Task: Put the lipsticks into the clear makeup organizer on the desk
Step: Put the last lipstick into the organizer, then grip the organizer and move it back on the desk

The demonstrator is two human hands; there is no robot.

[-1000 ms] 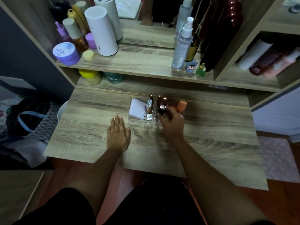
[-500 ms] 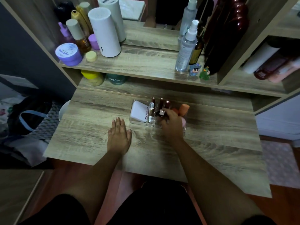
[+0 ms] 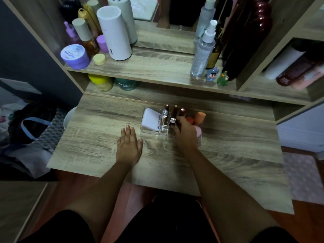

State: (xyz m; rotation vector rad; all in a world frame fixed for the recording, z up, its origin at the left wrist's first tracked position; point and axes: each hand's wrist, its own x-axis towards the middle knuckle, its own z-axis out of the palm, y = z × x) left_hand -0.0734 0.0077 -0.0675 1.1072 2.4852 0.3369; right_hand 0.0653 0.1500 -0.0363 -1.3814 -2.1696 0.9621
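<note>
in the head view, we see the right hand at centre frame, curled over the middle slots of the clear makeup organizer, fingers closed round a dark lipstick with a silvery square top. compared with a second ago the hand has barely shifted; the lipstick looks a little lower in its slot, and the camera has tipped so the whole desk sits lower in the frame. we judge this lipstick to be nearly seated and the hand about to let go. whether the grip has already loosened we cannot tell, since the fingers hide the tube's body.

the left hand lies flat and open on the desk, just left of and below the organizer, holding nothing, as it did before.

counting in the organizer: three upright lipsticks in the back row, one clear-capped tube in front of them, and the one under the hand, so five stick-shaped items. also one white compact in the left compartment, an orange sponge with a redder one beside it, and a pink puff at the right. we see no loose lipstick on the desk, so this may be the last.
</note>
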